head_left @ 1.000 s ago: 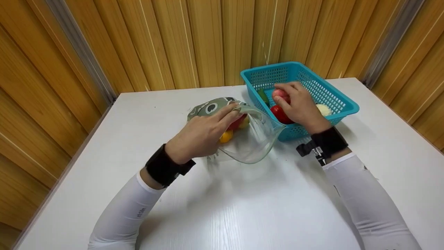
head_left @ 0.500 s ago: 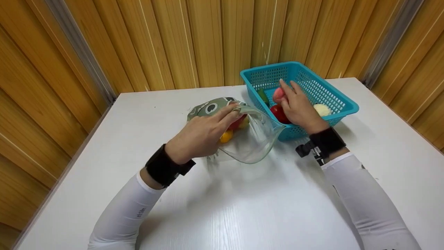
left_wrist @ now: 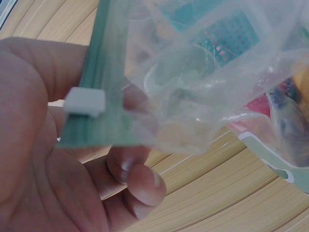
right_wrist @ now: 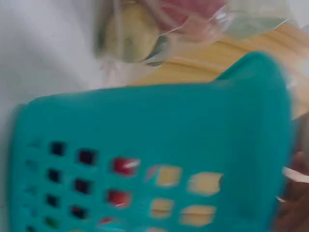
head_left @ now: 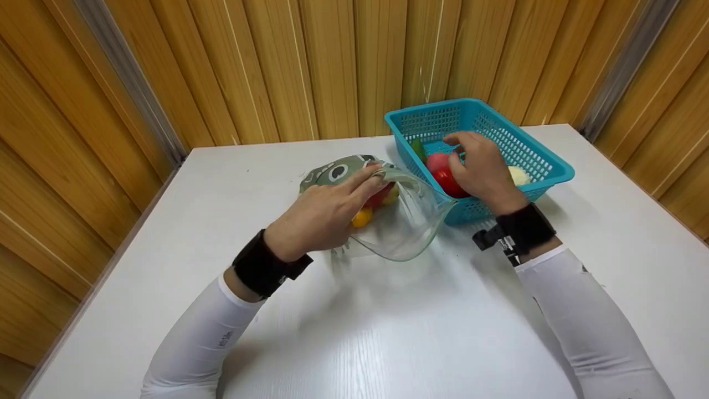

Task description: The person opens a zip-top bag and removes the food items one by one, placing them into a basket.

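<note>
My left hand (head_left: 318,219) pinches the rim of a clear zip bag (head_left: 407,230) with a green cartoon print; its white slider (left_wrist: 84,101) shows by the thumb in the left wrist view. Inside the bag are an orange-yellow fruit (head_left: 363,218) and a red item (head_left: 378,197). My right hand (head_left: 481,169) hovers in the blue-green basket (head_left: 537,149), fingers bent and apart from the thumb, nothing between them. Just left of its fingertips lies a pink round fruit (head_left: 437,161), behind a glossy red round one (head_left: 450,183).
A green vegetable (head_left: 417,149) lies at the basket's left side. Something creamy white (head_left: 518,175) sits at its right, partly behind the right hand. The bag's mouth reaches the basket's near left corner. Wood-patterned panels (head_left: 327,66) stand behind the white table (head_left: 221,188).
My right hand has let go of the pink fruit, which now rests lower and further left in the basket. The fingers straightened, then bent again. My left hand and the bag have stayed put.
</note>
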The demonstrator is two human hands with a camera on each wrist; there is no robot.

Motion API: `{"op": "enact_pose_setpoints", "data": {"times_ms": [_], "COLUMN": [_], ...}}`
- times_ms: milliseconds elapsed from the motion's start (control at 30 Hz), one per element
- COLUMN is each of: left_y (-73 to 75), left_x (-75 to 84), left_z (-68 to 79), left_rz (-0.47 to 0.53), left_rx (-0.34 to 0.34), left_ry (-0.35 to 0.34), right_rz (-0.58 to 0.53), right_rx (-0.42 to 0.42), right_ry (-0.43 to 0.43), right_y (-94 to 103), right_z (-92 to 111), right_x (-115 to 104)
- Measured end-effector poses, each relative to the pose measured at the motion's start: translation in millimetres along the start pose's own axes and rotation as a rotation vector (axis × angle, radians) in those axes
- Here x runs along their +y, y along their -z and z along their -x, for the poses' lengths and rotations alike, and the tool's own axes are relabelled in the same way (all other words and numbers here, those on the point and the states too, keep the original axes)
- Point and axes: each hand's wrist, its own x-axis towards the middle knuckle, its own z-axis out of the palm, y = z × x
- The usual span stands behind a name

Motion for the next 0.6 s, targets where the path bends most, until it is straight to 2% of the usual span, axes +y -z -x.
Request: {"op": "enact_pose_setpoints", "data": {"times_ms": [100, 167, 233, 300, 400, 467, 533, 600], "left_y": [0.5, 0.6, 0.4, 0.4, 0.5, 0.3, -0.3, -0.8], "left_x": [0.2, 0.3, -0.1, -0.7, -1.9, -2.1, -1.0, 2.1], "left_z": [-0.6, -0.8, -1.0, -0.7, -0.1, 0.3, 1.0, 2.1], "left_rz": [-0.004, -0.006, -0.007, -0.007, -0.008, -0.014, -0.01, -0.011], "left_rx": [0.002, 0.004, 0.01, 0.014, 0.023, 0.039, 0.069, 0.117], "left_ry": [-0.001, -0.001, -0.005, -0.01, -0.016, -0.024, -0.048, -0.097], "right_rz": [-0.011, -0.039, -0.086, -0.15, -0.216, -0.225, -0.189, -0.095], "right_rx": [0.197, 0.287, 0.327, 0.322, 0.225, 0.096, -0.072, -0.232], "right_ry": [0.174, 0.291, 0.418, 0.546, 0.719, 0.781, 0.781, 0.724], "right_y": [6.2, 9.6, 11.1, 10.4, 5.7, 0.3, -6.6, -14.0], "right_z": [2.1, 5.1, 8.8, 13.3, 20.8, 25.9, 30.1, 33.4], "right_x": [-20.2, -36.0, -51.7, -66.3, -85.0, -93.9, -99.3, -100.7]}}
